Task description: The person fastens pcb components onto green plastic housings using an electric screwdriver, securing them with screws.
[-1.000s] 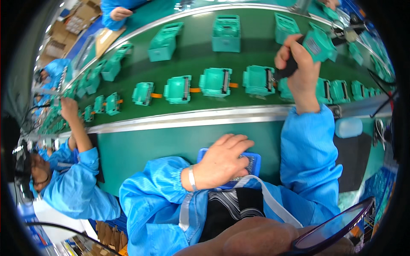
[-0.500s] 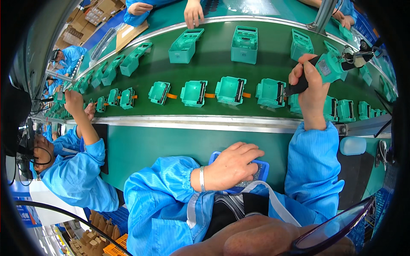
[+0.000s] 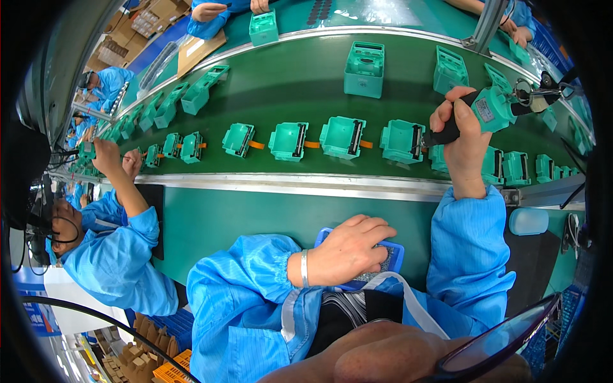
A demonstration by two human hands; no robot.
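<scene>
One blue tray (image 3: 399, 256), perhaps of screws (image 3: 385, 263)

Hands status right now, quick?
Left hand: palm down over the blue tray; underside hidden, so can't tell if it grips anything.
Right hand: closed, holding the powered screwdriver.

Tray (image 3: 398, 256) partly hidden, contents (image 3: 387, 259) indistinct, perhaps screws
</scene>
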